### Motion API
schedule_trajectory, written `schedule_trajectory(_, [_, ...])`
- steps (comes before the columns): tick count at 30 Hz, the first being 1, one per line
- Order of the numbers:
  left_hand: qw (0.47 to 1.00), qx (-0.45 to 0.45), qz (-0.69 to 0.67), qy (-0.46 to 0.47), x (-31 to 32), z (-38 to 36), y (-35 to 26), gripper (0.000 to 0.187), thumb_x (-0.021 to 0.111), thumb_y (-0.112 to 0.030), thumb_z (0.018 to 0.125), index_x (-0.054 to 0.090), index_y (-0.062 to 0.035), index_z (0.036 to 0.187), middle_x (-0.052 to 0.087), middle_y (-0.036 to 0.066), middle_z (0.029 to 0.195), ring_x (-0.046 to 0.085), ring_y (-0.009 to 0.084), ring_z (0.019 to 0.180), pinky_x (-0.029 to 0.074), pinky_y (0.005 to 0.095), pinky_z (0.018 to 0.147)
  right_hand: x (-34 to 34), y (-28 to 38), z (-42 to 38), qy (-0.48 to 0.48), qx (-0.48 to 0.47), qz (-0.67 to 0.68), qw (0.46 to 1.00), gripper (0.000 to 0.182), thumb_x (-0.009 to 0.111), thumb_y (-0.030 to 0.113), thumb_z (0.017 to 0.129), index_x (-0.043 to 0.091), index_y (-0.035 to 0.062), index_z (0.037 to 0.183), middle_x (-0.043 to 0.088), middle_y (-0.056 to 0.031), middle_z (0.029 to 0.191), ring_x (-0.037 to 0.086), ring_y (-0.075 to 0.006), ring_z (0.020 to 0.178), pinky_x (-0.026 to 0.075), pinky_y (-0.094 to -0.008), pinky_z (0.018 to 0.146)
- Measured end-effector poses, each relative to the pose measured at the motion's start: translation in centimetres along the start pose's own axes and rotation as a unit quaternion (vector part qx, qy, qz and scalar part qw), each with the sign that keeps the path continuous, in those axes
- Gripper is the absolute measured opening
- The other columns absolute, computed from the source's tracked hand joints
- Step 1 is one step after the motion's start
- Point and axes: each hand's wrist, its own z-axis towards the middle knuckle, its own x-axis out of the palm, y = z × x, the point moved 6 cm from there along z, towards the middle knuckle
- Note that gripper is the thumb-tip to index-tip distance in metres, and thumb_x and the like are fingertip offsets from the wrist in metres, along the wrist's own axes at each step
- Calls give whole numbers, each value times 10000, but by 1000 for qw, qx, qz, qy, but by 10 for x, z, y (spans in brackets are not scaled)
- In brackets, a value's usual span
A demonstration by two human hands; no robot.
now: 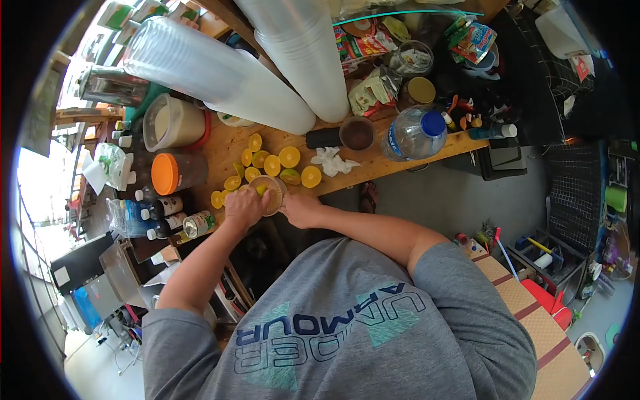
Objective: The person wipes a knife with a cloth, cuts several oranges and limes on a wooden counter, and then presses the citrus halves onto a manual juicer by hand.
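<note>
My left hand (245,208) is closed around a halved orange (261,191), pressing it against a pale round hand juicer (275,200). On the juicer's other side, my right hand (303,209) grips its edge; the fingers are partly hidden. Several cut orange halves (272,165) lie just beyond on the wooden table (267,137), most with the cut face up. One half (311,177) sits near the table edge, close to my right hand. Beside the halves is a crumpled white tissue (333,161).
Tall stacks of plastic cups (293,60) lean across the table. An orange-lidded jar (175,175), dark bottles (160,208) and a can (199,224) stand at left. A brown cup (357,133) and a blue-capped water bottle (415,133) are at right.
</note>
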Motion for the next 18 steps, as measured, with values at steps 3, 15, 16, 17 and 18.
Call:
schedule_trajectory(3, [998, 41, 22, 41, -1, 7, -6, 615, 519, -558, 979, 716, -9, 782, 721, 198, 746, 730, 367, 730, 552, 500, 679, 2, -1, 2, 7, 1, -6, 1000, 417, 525, 335, 1040, 534, -56, 1187, 703, -269, 1076, 680, -458, 1020, 529, -556, 860])
schedule_trajectory(15, [996, -66, -49, -19, 13, 1, 0, 611, 442, -465, 1013, 722, -4, 726, 728, 236, 799, 722, 405, 759, 550, 518, 690, 3, 0, 3, -27, -14, -17, 999, 431, 539, 363, 1033, 573, -48, 1158, 705, -264, 1071, 678, -457, 1014, 523, -564, 866])
schedule_trajectory(16, [996, -69, -49, -21, 8, 5, 3, 611, 442, -465, 1013, 722, -4, 726, 728, 236, 799, 722, 405, 759, 550, 518, 690, 2, 2, 4, -26, -17, -19, 999, 431, 539, 363, 1033, 573, -48, 1158, 705, -264, 1071, 678, -457, 1014, 523, -564, 866])
schedule_trajectory(17, [998, -37, -40, -5, 7, 8, 2, 617, 428, -464, 1019, 734, 2, 756, 728, 242, 808, 723, 412, 772, 556, 520, 706, 3, 3, 3, -22, -7, -20, 1000, 420, 539, 355, 1034, 583, -43, 1158, 712, -264, 1076, 683, -448, 1036, 521, -556, 886])
schedule_trajectory(18, [999, -6, -33, 9, 8, 10, -3, 624, 415, -464, 1025, 745, 9, 786, 729, 249, 816, 724, 420, 785, 562, 522, 723, 3, 1, 2, -19, 3, -24, 1000, 409, 539, 348, 1035, 594, -39, 1159, 720, -263, 1081, 688, -439, 1057, 519, -548, 905])
